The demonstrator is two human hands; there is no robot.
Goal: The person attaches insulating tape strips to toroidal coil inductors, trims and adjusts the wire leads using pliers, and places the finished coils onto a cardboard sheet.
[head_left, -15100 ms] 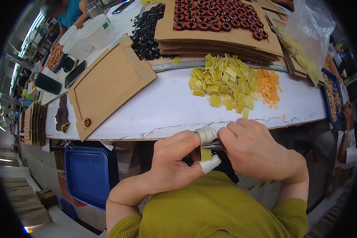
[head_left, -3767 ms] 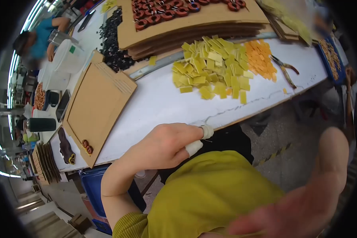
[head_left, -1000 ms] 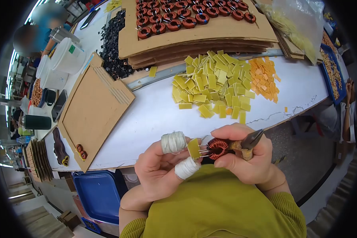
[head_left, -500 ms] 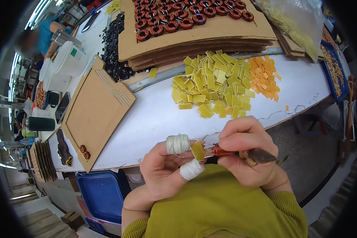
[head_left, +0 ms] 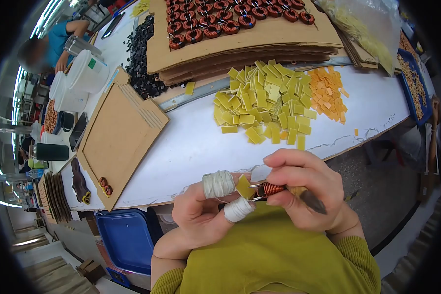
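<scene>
My left hand (head_left: 198,210) has its thumb and a finger wrapped in white tape and pinches a small yellow rectangular chip (head_left: 244,187) between them. In my right hand (head_left: 318,196), a copper-wound ring coil (head_left: 273,189) is gripped between thumb and fingers. Two silvery wire leads point from the coil toward the chip; whether they pass into it I cannot tell. A tool with a wooden handle and dark tip (head_left: 312,201) also lies in my right hand, its other end hidden. Beyond my hands lies a heap of yellow chips (head_left: 264,100).
Orange chips (head_left: 327,93) lie right of the yellow heap. Finished-looking coils (head_left: 211,30) stand in rows on stacked cardboard (head_left: 240,54). Black pieces (head_left: 141,63), a cardboard tray (head_left: 117,142) with two coils and white tubs (head_left: 87,71) are leftward. A blue bin (head_left: 125,240) sits below. Another person (head_left: 59,44) works far left.
My right fingers have shifted on the coil, opening slightly, and the tool's dark tip has swung downward. The coil and chip have moved a little. The other person's arm has moved.
</scene>
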